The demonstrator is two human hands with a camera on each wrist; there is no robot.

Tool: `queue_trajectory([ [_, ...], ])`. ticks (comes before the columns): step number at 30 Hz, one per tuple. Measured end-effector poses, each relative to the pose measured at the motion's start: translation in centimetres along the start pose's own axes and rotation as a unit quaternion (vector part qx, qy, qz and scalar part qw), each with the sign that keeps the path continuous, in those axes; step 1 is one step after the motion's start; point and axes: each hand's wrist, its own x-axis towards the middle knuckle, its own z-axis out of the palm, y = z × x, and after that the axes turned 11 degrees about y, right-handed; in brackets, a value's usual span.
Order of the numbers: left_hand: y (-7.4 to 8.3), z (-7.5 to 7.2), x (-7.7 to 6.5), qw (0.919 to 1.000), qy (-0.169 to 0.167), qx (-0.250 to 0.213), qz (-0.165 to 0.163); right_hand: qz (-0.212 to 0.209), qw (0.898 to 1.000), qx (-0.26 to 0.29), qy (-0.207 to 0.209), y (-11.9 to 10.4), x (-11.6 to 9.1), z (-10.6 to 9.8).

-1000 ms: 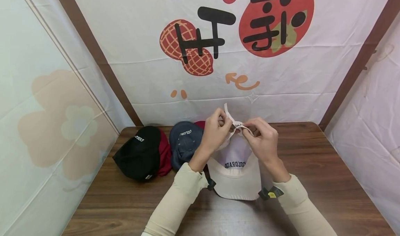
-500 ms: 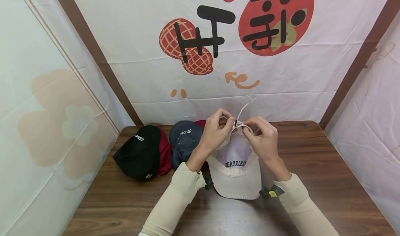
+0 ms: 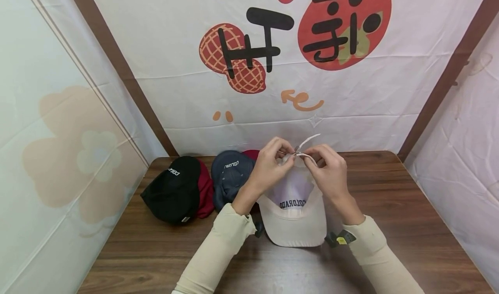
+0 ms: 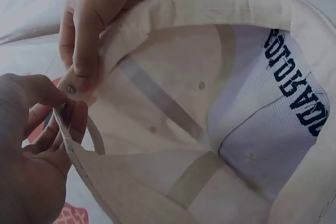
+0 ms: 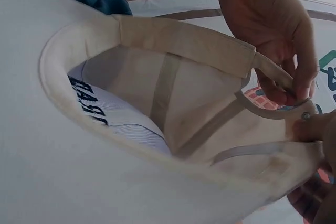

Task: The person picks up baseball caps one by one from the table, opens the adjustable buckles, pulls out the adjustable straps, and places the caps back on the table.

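A cream cap (image 3: 294, 231) hangs upside down between the hands, brim toward me, dark "COLORADO" lettering (image 3: 293, 204) showing inside its lilac-white front. My left hand (image 3: 271, 164) pinches one side of its back strap between thumb and fingers. From the other side my right hand (image 3: 329, 166) pinches the strap close to a small metal buckle (image 3: 296, 153). The thin loose strap end (image 3: 309, 140) sticks up to the right above the fingertips. In the right wrist view a metal eyelet (image 5: 306, 115) shows beside my right thumb, and the strap runs up to my left fingers.
Left on the brown wooden table (image 3: 390, 224) lie a black cap (image 3: 175, 194) with a dark red part (image 3: 205, 192) and a navy cap (image 3: 231, 172). Another dark red piece (image 3: 251, 154) peeks out behind the left hand. A printed white cloth (image 3: 183, 99) hangs behind the table.
The loose strap end has swung from upright at the left over to the right. My left fingers have shifted slightly right, closer to the buckle; the right hand holds its place.
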Motion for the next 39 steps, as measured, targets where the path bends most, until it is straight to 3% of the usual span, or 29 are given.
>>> queue_trajectory([
  [5,-0.05,-0.05,-0.11,0.9998,0.012,0.014,0.006,-0.026,0.998,-0.055,-0.03,-0.45,0.09,-0.04],
  [10,-0.27,0.15,-0.34,0.9997,0.008,0.019,0.011,-0.044,0.996,-0.072,-0.026,-0.85,0.04,0.11],
  [23,0.11,0.3,-0.46,0.9991,0.007,0.038,0.016,-0.064,0.996,-0.062,0.011,-0.81,-0.33,0.24],
  [39,-0.2,0.21,-0.52,0.9989,0.024,0.037,0.015,-0.061,0.997,-0.043,0.018,-0.58,-0.29,0.11],
])
